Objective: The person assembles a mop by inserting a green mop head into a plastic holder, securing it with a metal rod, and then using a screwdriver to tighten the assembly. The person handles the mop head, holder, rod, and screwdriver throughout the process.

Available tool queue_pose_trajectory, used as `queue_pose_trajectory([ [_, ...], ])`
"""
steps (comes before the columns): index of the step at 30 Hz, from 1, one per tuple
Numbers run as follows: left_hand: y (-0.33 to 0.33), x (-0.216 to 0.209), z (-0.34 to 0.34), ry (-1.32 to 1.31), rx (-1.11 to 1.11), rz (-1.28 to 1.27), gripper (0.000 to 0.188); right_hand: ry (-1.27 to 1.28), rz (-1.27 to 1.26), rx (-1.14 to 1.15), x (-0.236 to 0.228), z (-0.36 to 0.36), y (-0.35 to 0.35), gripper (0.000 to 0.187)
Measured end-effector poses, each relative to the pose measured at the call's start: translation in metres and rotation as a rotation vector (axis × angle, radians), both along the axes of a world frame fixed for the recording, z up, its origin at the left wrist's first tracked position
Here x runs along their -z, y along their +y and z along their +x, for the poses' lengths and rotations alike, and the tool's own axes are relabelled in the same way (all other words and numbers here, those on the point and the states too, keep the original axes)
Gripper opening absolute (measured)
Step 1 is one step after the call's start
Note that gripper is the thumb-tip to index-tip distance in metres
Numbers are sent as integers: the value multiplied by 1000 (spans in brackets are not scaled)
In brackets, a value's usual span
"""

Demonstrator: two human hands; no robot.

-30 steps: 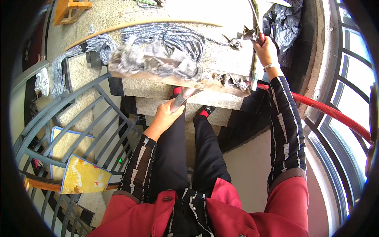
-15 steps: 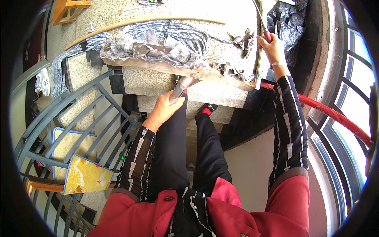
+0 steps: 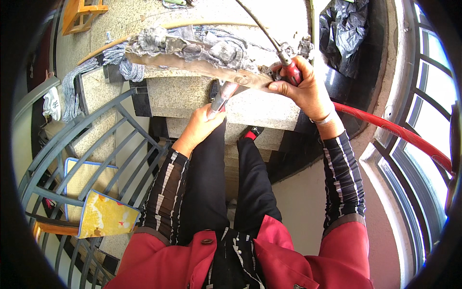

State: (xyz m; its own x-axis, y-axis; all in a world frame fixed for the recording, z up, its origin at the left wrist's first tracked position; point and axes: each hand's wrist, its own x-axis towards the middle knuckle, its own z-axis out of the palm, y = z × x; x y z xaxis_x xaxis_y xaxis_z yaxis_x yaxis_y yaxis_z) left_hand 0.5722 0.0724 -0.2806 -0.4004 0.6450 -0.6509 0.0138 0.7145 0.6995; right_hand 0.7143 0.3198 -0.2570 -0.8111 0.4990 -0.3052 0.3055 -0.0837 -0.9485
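Observation:
My left hand [image 3: 198,126] is closed round a metal handle [image 3: 222,98] that joins the underside of a wooden bar. Shreds of grey cloth [image 3: 192,50] hang along the far edge of this wooden bar [image 3: 207,72], like a worn mop head. My right hand [image 3: 308,94] is wrapped round the red grip of a screwdriver [image 3: 291,73]. The screwdriver's long dark shaft slants up and to the left above the cloth. My right thumb rests at the bar's right end. The cloth and the hand partly hide where the tool's grip meets the bar.
Blue-grey mop strands [image 3: 72,89] and a curved wooden pole [image 3: 173,24] lie beyond the bar. Stone steps [image 3: 175,94] drop toward my feet. A metal railing [image 3: 82,130] with a yellow mat [image 3: 106,214] stands left. A black plastic bag [image 3: 344,36] and red rail [image 3: 399,130] are right.
My right hand has moved left and nearer with the screwdriver, from beyond the bar's right end to touching that end. My left hand keeps its hold; the bar has shifted slightly.

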Motion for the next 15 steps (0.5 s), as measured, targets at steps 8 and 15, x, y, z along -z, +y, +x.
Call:
queue_pose_trajectory([
  [8,0,-3,4,-48,-35,5,27,34,50,53,11,6,6,25],
  [15,-20,-3,-1,-70,-34,-73,19,49,-67,380,31,17,45,15],
])
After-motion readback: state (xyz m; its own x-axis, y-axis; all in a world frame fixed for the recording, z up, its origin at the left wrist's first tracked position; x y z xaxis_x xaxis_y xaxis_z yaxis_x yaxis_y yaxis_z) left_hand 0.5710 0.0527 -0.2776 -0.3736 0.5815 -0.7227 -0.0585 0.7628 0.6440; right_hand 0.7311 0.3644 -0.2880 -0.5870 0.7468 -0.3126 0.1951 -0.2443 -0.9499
